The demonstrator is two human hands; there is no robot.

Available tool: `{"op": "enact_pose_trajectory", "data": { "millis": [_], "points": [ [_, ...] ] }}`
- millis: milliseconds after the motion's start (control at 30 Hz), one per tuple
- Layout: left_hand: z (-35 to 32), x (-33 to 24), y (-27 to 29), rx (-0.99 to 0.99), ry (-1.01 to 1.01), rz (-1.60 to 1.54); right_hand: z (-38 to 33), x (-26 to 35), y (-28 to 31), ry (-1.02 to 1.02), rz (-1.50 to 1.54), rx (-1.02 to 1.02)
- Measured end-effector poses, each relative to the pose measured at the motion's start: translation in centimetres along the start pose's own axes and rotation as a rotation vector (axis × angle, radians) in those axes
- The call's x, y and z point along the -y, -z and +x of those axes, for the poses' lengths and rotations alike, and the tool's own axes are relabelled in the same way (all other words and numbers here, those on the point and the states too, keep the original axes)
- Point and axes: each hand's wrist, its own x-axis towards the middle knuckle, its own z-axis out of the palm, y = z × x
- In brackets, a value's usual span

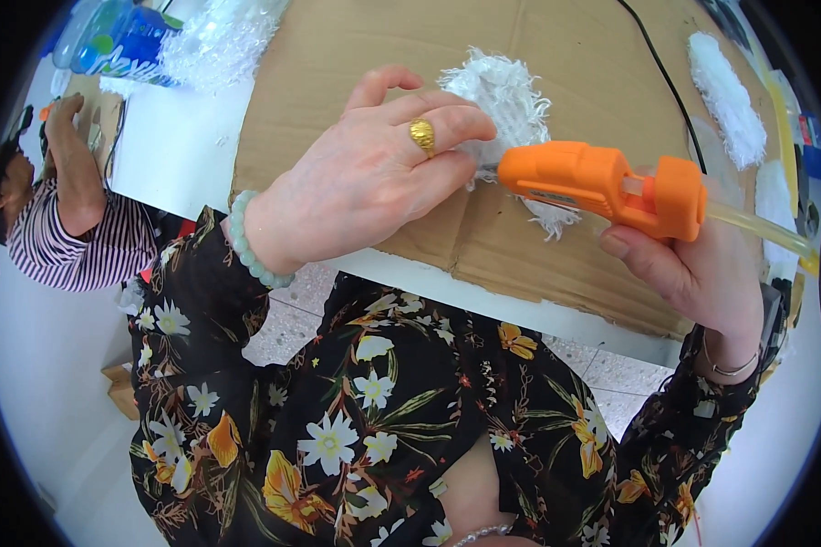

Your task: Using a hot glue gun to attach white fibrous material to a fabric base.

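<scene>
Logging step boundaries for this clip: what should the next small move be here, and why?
Probably bring the nozzle of the orange glue gun down onto the edge of the white fringed piece. The right hand holds the gun with its tip beside that piece, while the left hand presses the piece flat on the cardboard sheet. Whether the tip already touches cannot be told.

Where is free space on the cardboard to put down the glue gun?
Bare cardboard sheet lies between the white fringed piece under the left hand and the black cord. The right edge, with white fluffy strips, is crowded. The right hand holds the orange glue gun.
</scene>
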Motion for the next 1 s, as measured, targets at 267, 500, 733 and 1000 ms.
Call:
{"op": "enact_pose_trajectory", "data": {
  "millis": [267, 500, 733, 1000],
  "points": [
    [0.0, -0.3, 0.5, 0.002, -0.042, 0.199, 0.1, -0.8, -1.0, -0.022, 0.089, -0.063],
    [-0.6, -0.7, 0.3, -0.063, -0.159, 0.361, 0.6, -1.4, -1.4, -0.014, 0.046, 0.018],
    [-0.9, -0.7, 0.6, -0.071, -0.193, 0.358, 0.9, -1.2, -1.9, 0.020, 0.106, -0.076],
    [-0.9, -0.6, 0.2, -0.091, -0.218, 0.374, 1.4, -1.2, -2.1, -0.018, 0.152, -0.048]
  ]
}}
